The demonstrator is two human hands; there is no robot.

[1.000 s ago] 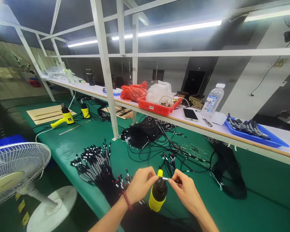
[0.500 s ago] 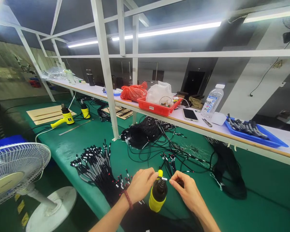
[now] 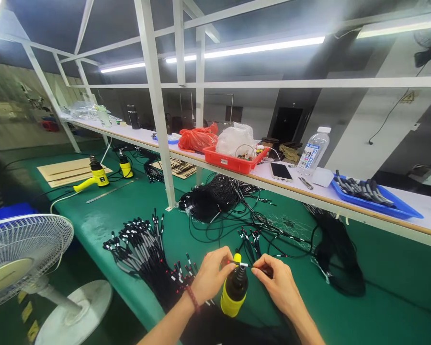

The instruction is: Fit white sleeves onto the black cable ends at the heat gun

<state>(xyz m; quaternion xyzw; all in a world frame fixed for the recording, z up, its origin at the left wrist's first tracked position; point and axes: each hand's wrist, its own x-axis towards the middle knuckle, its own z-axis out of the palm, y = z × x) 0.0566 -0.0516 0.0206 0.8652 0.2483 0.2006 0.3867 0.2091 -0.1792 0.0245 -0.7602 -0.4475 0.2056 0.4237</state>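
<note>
Black cable (image 3: 236,262), carrying a short white sleeve (image 3: 243,264), spans the gap between my two hands on my remote feed. My left hand (image 3: 212,275) has thumb and fingertips pinched on one end; my right hand (image 3: 278,278) pinches it on the other side of the sleeve. Just under it, a yellow-and-black heat gun (image 3: 233,303) stands nozzle-up on the green surface (image 3: 334,314); I cannot tell whether cable and nozzle touch. A bundle of grey-sleeved cables (image 3: 141,254) fans out toward the surface's edge beside the pedestal fan (image 3: 25,266). Behind my hands, a tangled heap of black cables (image 3: 199,203) lies below the shelf (image 3: 298,186), along whose front edge sit a red tray (image 3: 233,164) and, further right, a blue tray (image 3: 405,211) of grey-and-black pieces (image 3: 364,190).
</note>
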